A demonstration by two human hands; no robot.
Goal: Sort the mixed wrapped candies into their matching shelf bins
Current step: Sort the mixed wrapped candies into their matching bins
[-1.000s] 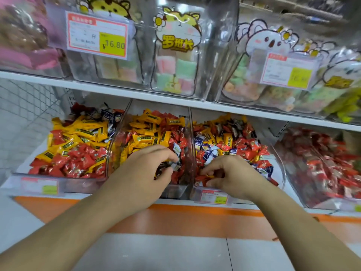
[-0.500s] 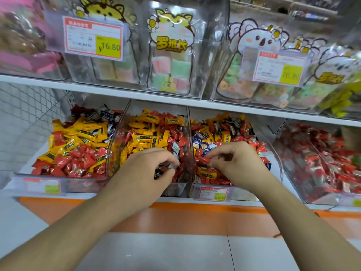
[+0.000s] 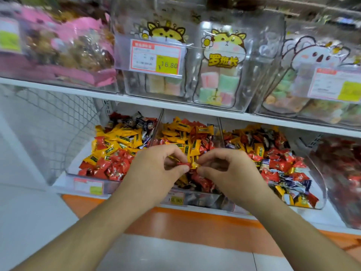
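Three clear bins on the lower shelf hold mixed wrapped candies in yellow, red and dark wrappers: a left bin point(image 3: 88, 184), a middle bin point(image 3: 197, 198) and a right bin point(image 3: 320, 192). My left hand point(image 3: 156, 169) and my right hand point(image 3: 226, 169) meet above the middle bin. My left hand pinches a red wrapped candy point(image 3: 182, 163) between thumb and fingers. My right hand's fingers are curled and pinch a yellow wrapped candy point(image 3: 195, 164) right beside it. The two candies touch or nearly touch.
A fourth bin point(image 3: 343, 173) of red candies stands at the far right. The upper shelf point(image 3: 136, 100) carries clear bins of pastel sweets with cartoon labels and price tags point(image 3: 156, 56). A wire mesh panel point(image 3: 48, 118) closes the left side. An orange strip point(image 3: 195, 223) runs below.
My right hand has left the right bin and moved left to meet my left hand over the middle bin. The camera has swung right and closer, so the shelf looks shifted.
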